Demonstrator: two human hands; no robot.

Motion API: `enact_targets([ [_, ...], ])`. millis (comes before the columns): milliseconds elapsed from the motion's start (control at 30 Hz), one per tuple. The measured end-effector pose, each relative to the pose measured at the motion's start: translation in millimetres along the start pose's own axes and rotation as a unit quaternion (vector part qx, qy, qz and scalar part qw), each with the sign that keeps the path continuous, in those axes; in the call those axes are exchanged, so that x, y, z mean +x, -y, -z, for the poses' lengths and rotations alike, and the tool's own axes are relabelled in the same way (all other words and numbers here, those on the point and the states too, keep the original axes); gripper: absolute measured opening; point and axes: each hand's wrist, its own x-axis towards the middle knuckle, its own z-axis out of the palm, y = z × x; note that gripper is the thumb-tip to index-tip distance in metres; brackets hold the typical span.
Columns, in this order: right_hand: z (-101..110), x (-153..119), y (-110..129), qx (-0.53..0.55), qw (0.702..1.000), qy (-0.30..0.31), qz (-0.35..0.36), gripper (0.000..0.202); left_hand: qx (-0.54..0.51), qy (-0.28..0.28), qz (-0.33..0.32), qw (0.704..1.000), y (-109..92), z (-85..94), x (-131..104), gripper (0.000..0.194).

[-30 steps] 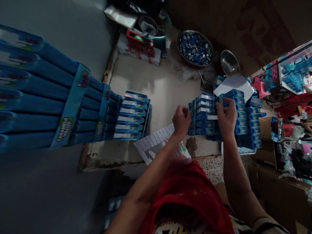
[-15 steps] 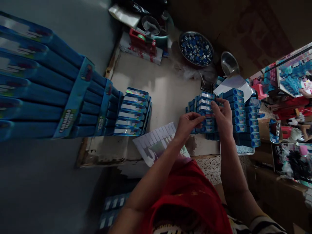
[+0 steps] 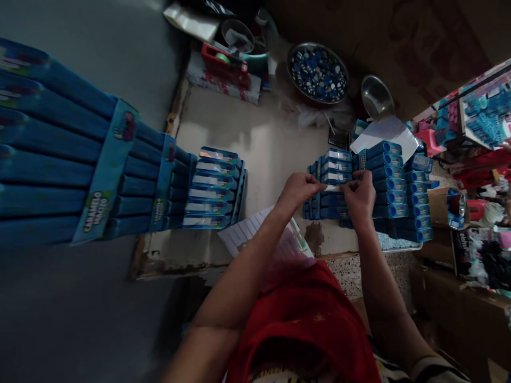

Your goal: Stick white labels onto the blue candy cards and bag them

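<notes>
A small white label (image 3: 334, 188) is stretched between my two hands, over the third box of a stack of blue boxes (image 3: 336, 166) at the right of the table. My left hand (image 3: 302, 190) pinches its left end, and my right hand (image 3: 360, 196) pinches its right end. The upper two boxes in that stack carry white strips; the lower ones show none. Nearer my body, a sheet of labels (image 3: 255, 234) lies at the table's front edge, partly under my left forearm. Another group of blue boxes (image 3: 209, 194) with white strips stands left of centre.
Long blue boxes (image 3: 59, 149) are piled at the left. More blue boxes (image 3: 389, 183) stand right of my right hand. At the back of the table (image 3: 275, 138) are a bowl of bottle-cap-like pieces (image 3: 317, 73), a red tape dispenser (image 3: 215, 58) and a metal bowl (image 3: 376, 97).
My right hand has come down from the upper boxes, and my left hand has moved slightly left. The white label now shows between them. The view has shifted a little.
</notes>
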Motion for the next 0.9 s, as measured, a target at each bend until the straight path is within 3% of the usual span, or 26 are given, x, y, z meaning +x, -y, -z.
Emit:
enact_targets([
  [233,-9.2,5.4,-12.1,0.043,0.999,0.026,0.004,0.042,-0.047,0.015,0.034,0.998,16.3,-1.9,12.3,0.033],
  [333,-11.8,3.4,-21.7,0.019,0.999,-0.007,0.029,0.052,-0.098,0.015,0.054,0.994,31.6,-13.1,17.0,0.037],
  [433,-13.0,-0.2,-32.4,-0.012,0.996,-0.038,0.082,0.05,-0.162,-0.028,0.097,0.982,46.7,-37.1,14.7,0.044],
  [500,-14.4,0.3,-36.7,-0.022,0.995,-0.023,0.093,0.04,-0.193,-0.077,0.109,0.972,55.9,-55.7,11.2,0.047],
  [600,-13.5,3.5,-32.3,-0.06,0.992,-0.007,0.108,0.035,-0.21,-0.146,0.069,0.964,76.7,-70.5,1.3,0.043],
  [700,-2.6,-6.0,-19.2,-0.101,0.977,-0.057,0.18,0.037,-0.114,-0.19,0.037,0.974,121.6,-53.4,-26.3,0.027],
  [800,3.9,-42.1,-17.5,-0.076,0.954,-0.099,0.274,0.03,0.027,-0.275,0.028,0.961,192.6,-11.0,-78.2,0.012],
  [867,-9.6,-76.4,-29.9,-0.036,0.943,-0.019,0.33,0.021,0.099,-0.361,0.073,0.924,241.9,18.8,-118.3,0.017],
  [900,-23.8,-93.3,-39.5,-0.025,0.937,0.071,0.342,0.02,0.128,-0.406,0.113,0.898,263.2,31.7,-135.8,0.02],
])
